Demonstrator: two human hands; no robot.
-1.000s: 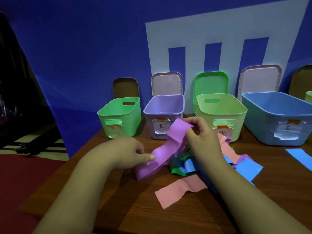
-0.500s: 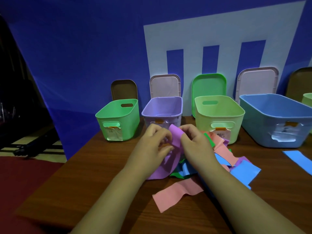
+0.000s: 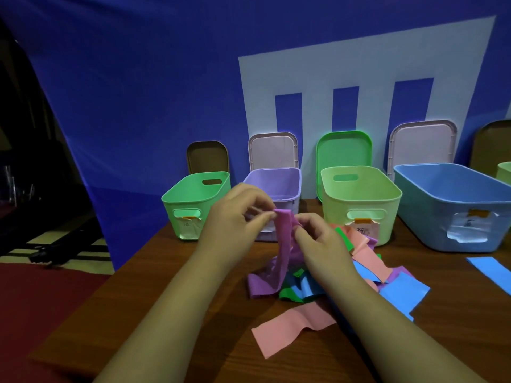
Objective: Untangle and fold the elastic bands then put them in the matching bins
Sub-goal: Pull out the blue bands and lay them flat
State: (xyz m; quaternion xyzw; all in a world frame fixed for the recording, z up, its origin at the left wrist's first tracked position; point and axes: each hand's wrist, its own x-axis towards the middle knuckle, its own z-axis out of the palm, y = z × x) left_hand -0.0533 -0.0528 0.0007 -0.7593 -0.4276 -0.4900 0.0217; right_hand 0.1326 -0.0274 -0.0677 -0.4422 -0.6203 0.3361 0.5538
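Both hands hold a purple elastic band (image 3: 279, 252) up over the table. My left hand (image 3: 237, 217) pinches its top fold from the left, and my right hand (image 3: 318, 241) pinches it from the right. The band hangs doubled, its lower end resting on the wood. Beneath and to the right lies a tangled pile of bands (image 3: 367, 261) in pink, blue, green and purple. One pink band (image 3: 290, 330) lies flat in front. The purple bin (image 3: 287, 181) stands just behind my hands.
A row of open bins stands along the back: green bin (image 3: 193, 200), light green bin (image 3: 365, 200), blue bin (image 3: 456, 205). Lids lean against the blue backdrop behind them. A loose blue band (image 3: 492, 272) lies at the right. The table's left edge (image 3: 116, 275) drops to a red floor.
My left hand came up from the band's lower end to its top beside my right hand. The purple band went from stretched out to hanging doubled between both hands.
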